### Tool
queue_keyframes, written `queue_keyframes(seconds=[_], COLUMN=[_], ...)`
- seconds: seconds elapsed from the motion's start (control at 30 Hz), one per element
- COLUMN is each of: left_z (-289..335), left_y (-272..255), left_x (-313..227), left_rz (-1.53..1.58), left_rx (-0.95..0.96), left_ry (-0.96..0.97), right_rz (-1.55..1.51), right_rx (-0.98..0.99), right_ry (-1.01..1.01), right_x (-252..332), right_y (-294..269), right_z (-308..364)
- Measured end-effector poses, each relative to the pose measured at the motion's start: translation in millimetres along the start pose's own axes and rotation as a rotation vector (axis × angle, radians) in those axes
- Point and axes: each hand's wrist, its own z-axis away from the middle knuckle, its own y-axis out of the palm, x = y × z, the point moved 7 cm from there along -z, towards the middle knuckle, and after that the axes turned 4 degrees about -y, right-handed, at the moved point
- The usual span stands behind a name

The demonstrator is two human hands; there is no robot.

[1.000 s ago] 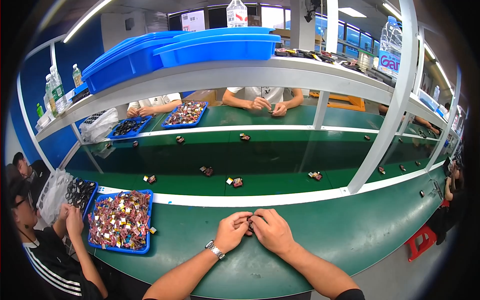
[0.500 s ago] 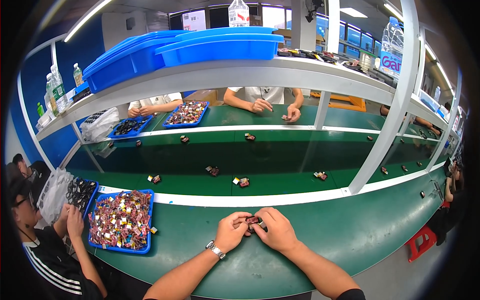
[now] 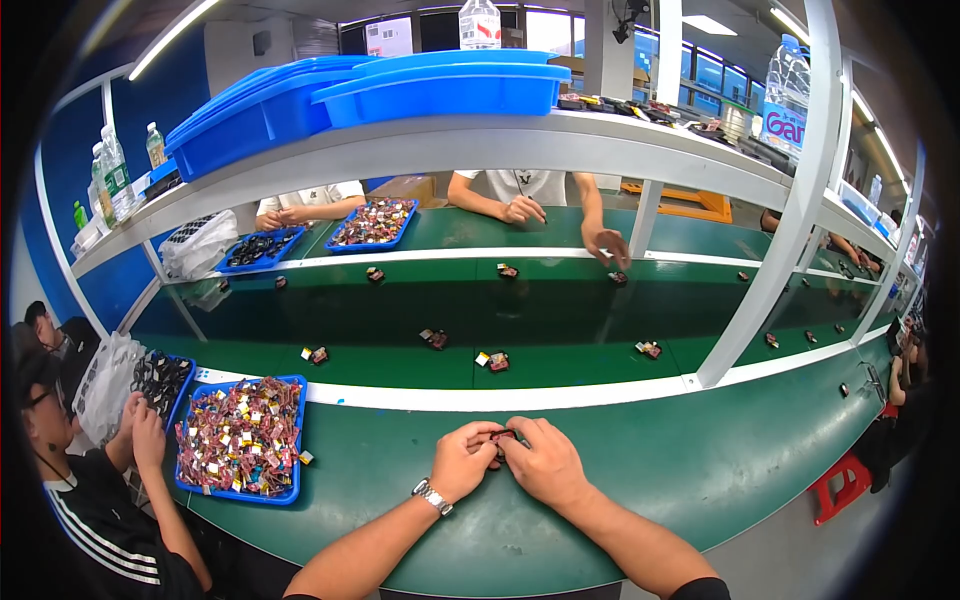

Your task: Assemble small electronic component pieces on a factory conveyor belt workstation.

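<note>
A small reddish-brown circuit board with a black frame (image 3: 502, 437) is held between my two hands, just above the green table (image 3: 640, 450). My left hand (image 3: 463, 464) pinches it from the left; a silver-coloured watch (image 3: 432, 497) is on that wrist. From the other side my right hand (image 3: 546, 466) grips it, with the thumb pressed on its near face. Fingers cover most of the piece, so its details are hidden.
To the left stands a blue tray (image 3: 302, 440) heaped with similar small boards. Beyond the white rail (image 3: 450, 398), a green belt (image 3: 560, 320) carries several spaced boards. A white shelf post (image 3: 770, 270) rises at the right. A co-worker sits at far left; others face me.
Boards on the belt have shifted slightly right. The co-worker opposite has reached to the belt, where a board now lies under that hand. My right fingers have closed further over the circuit board.
</note>
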Motion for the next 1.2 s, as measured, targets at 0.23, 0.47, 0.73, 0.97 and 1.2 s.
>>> queue_keyframes(seconds=[0.23,0.47,0.73,0.97,1.2], left_z=[-3,-2,-2,-1,-2], left_y=[3,-1,4,-5,-4], left_x=[6,2,-4,5,3], left_rz=[-0.007,-0.065,-0.012,-0.1,-0.109], left_rx=[0.078,0.046,0.047,0.1,0.105], left_ry=[-0.003,-0.003,-0.011,-0.022,-0.021], right_rz=[-0.634,-0.821,-0.986,-0.295,0.456], right_rx=[-0.04,0.001,-0.174,-0.197,-0.228], right_ry=[0.478,0.657,0.939,0.918,0.957], right_x=[-34,-41,-141,-226,-314], right_y=[14,27,60,36,-27], right_z=[15,19,41,46,118])
